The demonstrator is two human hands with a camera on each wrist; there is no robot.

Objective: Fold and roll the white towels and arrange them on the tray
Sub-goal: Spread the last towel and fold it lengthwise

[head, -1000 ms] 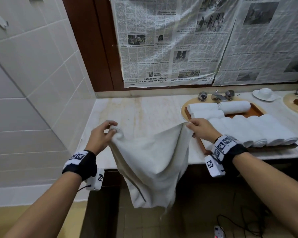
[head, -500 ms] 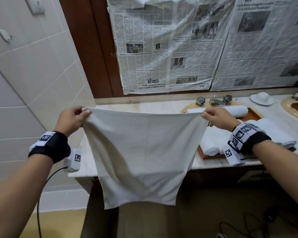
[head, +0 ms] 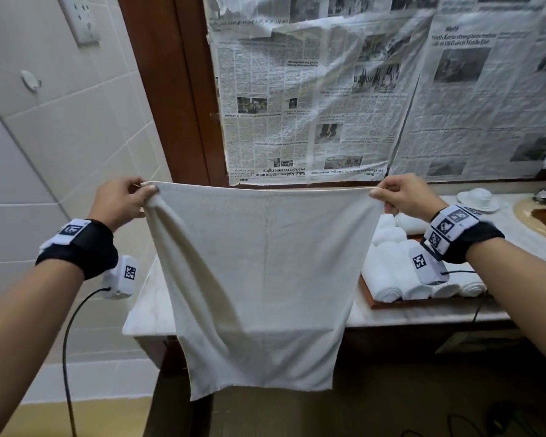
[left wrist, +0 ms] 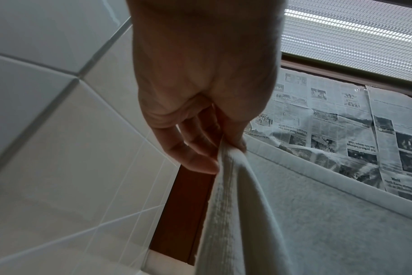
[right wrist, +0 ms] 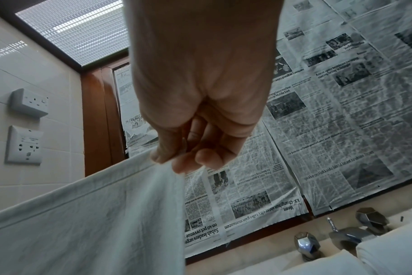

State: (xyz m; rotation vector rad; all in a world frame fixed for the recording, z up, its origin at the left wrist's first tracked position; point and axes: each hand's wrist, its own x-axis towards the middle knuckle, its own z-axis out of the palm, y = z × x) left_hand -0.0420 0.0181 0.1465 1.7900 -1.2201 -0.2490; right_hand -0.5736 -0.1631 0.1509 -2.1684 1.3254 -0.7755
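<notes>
While the left hand (head: 120, 200) pinches 1 top corner of the white towel (head: 259, 279), the right hand (head: 402, 193) pinches the other, beside the tray (head: 388, 302) of rolled towels (head: 391, 272).

Both arms are reaching forward at chest height, spread wide. The left hand (head: 120, 200) and right hand (head: 405, 195) are each pinching with thumb and curled fingers.

Pale tiled wall (head: 60, 146), newspaper-covered mirror (head: 344, 89), marble counter (head: 145, 310) below.
</notes>
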